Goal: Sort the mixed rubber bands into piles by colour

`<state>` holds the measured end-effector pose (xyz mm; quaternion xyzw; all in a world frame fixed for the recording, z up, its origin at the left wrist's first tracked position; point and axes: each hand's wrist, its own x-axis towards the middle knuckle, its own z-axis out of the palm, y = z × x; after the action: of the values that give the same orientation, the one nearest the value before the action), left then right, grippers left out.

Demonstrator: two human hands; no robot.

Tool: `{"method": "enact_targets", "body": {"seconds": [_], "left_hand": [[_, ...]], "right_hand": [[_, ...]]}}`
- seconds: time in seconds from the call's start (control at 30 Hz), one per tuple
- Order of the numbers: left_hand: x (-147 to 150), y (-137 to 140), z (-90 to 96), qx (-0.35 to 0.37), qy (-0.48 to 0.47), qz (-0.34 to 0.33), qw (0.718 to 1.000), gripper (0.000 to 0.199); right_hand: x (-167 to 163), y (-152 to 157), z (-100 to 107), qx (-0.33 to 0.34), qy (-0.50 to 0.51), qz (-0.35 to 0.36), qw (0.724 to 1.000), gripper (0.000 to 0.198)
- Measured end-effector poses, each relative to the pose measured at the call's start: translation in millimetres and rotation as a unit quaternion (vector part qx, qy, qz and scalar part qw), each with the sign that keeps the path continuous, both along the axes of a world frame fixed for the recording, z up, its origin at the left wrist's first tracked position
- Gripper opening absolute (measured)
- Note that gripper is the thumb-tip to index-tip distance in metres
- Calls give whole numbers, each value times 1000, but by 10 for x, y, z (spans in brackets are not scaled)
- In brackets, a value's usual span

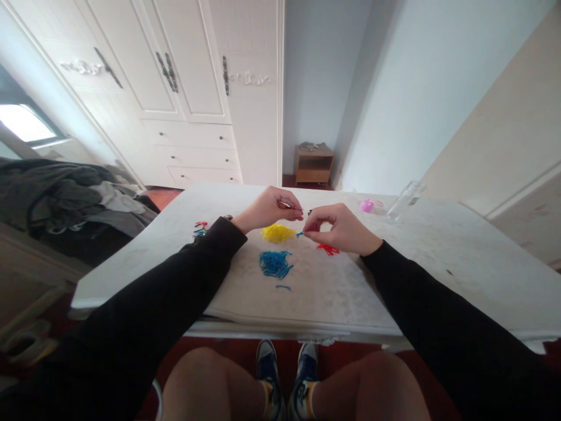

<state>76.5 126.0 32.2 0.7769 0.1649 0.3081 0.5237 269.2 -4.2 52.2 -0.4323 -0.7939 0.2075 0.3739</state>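
Blue strands [276, 263] lie in a loose heap on the white table [438, 257], just below and between two hands raised slightly above the surface. One thin blue piece [300, 234] is pinched between thumb and fingertip of the right hand [339, 228], whose fingers are curled closed around it; the piece pokes out to the left toward the yellow pile [277, 233]. Left hand [269, 209] is likewise closed, its fingertips nipping a small slender item, too small to identify, close to the right hand's fingertips. The two hands nearly meet above the gap between the piles, apart from the blue heap itself.

A single stray blue strand [283, 287] rests nearer the table's front edge. The yellow pile sits just beneath the left hand, while a red pile [328, 249] lies partly under the right hand. Farther left, beside the left wrist, a small mixed cluster of red and blue pieces [200, 228] lies on its own.

Toward the far right of the table, a pink object [367, 205] sits near a clear bottle [405, 199] lying on its side. Both arms wear black sleeves. Bare knees and sneakers [287, 374] show below the table edge. White wardrobe doors [175, 76] and a small wooden nightstand [314, 164] stand behind, with dark clothing [56, 193] heaped at left.
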Motion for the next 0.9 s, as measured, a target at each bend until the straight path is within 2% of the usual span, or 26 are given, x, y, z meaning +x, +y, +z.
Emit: {"method": "enact_targets", "body": {"seconds": [0.17, 0.33, 0.63, 0.8, 0.9], "left_hand": [[-7, -3, -9, -8, 2, -5, 1000, 32], [-8, 9, -21, -29, 7, -31, 999, 34], [3, -3, -22, -43, 9, -22, 999, 32], [-2, 4, -30, -34, 10, -26, 999, 33], [-2, 16, -37, -28, 12, -26, 999, 34]], "right_hand": [[-179, -61, -62, -95, -20, 129, 987, 6], [-288, -72, -168, -125, -39, 186, 974, 8], [-265, -76, -153, -82, -77, 161, 981, 11], [-353, -146, -122, -18, -126, 168, 978, 33], [-426, -198, -114, -6, -172, 178, 969, 37]]}}
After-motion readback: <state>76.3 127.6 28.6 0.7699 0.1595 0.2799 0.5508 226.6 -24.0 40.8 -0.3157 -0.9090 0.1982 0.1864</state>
